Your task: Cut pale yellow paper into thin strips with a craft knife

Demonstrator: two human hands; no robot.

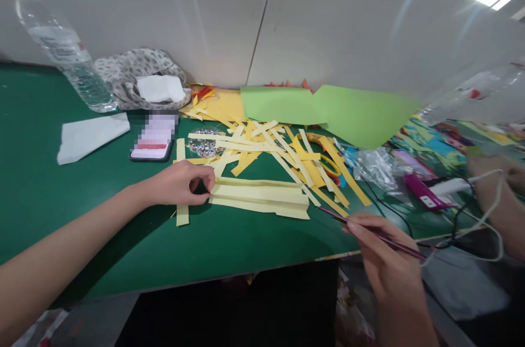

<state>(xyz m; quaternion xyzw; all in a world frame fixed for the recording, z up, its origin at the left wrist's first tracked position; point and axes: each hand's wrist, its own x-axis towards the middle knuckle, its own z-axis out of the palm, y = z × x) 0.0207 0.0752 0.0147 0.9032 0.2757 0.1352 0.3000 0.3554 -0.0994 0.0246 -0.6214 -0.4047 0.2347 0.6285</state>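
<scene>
"Near the front of the green desk (pixel 159 254), what does the left hand (pixel 180 183) do?"

"Its fingers stand narrow, pinching the left end of a folded pale-yellow paper (pixel 258 198). That paper lies lengthwise on the desk between the two hands, its creases running from left to right."

"And the right hand (pixel 385 248)?"

"Its fingers are closed on a slim dark-pink tool (pixel 400 248). The tip points left, just beside the paper's right end but apart from it."

"What lies behind the paper?"

"Loose yellow strips (pixel 305 164) in a crisscross heap, with green paper (pixel 283 106) beyond them. A phone (pixel 151 150) lies farther left, near a tilted plastic bottle (pixel 84 79)."

"Who else is around?"

"Another person's hand (pixel 488 172) shows at the far right, blurred; I can't tell what its fingers hold."
</scene>
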